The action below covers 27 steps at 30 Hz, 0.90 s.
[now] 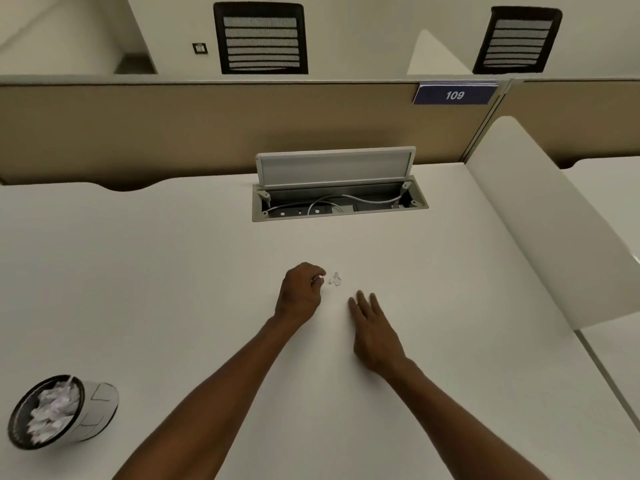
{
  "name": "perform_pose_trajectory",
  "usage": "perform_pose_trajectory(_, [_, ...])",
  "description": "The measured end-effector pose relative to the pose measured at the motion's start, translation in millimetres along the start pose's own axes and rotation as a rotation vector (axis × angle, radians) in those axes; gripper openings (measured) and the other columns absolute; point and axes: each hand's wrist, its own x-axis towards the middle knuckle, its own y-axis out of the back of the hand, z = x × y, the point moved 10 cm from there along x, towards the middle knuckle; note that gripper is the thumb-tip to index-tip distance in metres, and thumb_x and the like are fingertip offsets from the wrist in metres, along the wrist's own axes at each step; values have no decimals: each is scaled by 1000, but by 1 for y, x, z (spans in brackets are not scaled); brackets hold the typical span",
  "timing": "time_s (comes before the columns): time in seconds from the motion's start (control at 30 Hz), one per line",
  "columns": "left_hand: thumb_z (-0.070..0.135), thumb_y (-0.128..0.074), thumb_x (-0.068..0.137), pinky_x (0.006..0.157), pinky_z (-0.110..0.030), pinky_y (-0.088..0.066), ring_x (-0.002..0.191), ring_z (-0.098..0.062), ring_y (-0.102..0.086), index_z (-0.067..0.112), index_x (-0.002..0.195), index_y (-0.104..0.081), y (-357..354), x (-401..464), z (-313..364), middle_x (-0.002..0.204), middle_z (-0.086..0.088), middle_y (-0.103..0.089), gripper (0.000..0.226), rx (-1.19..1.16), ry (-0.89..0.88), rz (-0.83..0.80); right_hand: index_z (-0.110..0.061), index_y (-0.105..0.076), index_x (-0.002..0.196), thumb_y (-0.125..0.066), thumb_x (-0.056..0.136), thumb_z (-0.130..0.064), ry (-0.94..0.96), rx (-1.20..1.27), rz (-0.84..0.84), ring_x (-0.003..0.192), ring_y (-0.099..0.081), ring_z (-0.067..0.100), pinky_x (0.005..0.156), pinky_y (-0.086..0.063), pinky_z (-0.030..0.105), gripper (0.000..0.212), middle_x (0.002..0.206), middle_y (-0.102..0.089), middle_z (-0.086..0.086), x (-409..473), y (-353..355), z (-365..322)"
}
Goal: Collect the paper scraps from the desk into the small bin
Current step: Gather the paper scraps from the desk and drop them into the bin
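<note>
From my head camera, looking down at the white desk point(173, 271): my left hand point(299, 296) is out over the middle of the desk with its fingers curled in, and a small bit of white shows at the fingertips; it looks like I pinch a scrap there, though it is too small for me to be sure. Just to the right of those fingertips a small paper scrap point(336, 279) lies on the desk, apart from my hand. My right hand point(372, 329) lies flat, fingers straight and close together, pointing away from me, a little nearer and to the right of the scrap, holding nothing.

The small bin point(93, 410) stands at the near left of the desk, well apart from both hands, tilted in the view so its dark mouth faces me. Crumpled white papers point(52, 414) fill it.

Farther off, past my hands, a cable box point(341, 202) is set into the desk, its grey lid point(334, 166) propped up, white cables inside. Behind it runs a tan partition point(173, 129) with a blue sign point(455, 94) reading 109. Two black mesh chair backs point(261, 38) show beyond the partition.
</note>
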Motion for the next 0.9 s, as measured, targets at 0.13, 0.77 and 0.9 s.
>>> perform_pose_trajectory(0.13, [8, -62, 95, 98, -36, -53, 110, -27, -65, 4, 119, -69, -30, 12, 2, 121, -12, -69, 25, 16, 8, -119, -23, -15, 159, -34, 97, -1, 50, 142, 26, 156, -2, 21, 122, -29, 35, 69, 169, -7, -1, -26, -4, -16])
perform_pose_trajectory(0.77, [1, -49, 94, 86, -40, -56, 119, -23, -53, 6, 122, -65, -55, -85, -4, 126, -6, -64, 33, 324, -238, -347, -24, -53, 139, -66, 89, -47, -41, 97, 11, 118, -49, 22, 85, -51, 33, 57, 131, -48, 2, -7, 8, -9])
perform_pose_trajectory(0.9, [11, -48, 97, 83, -32, -53, 110, -14, -52, 16, 115, -68, -45, -109, -6, 114, 3, -66, 28, 237, -166, -300, -25, -68, 117, -56, 96, -34, 27, 72, 73, 109, -52, 20, 75, -54, 35, 27, 115, -58, -2, -13, 7, -33])
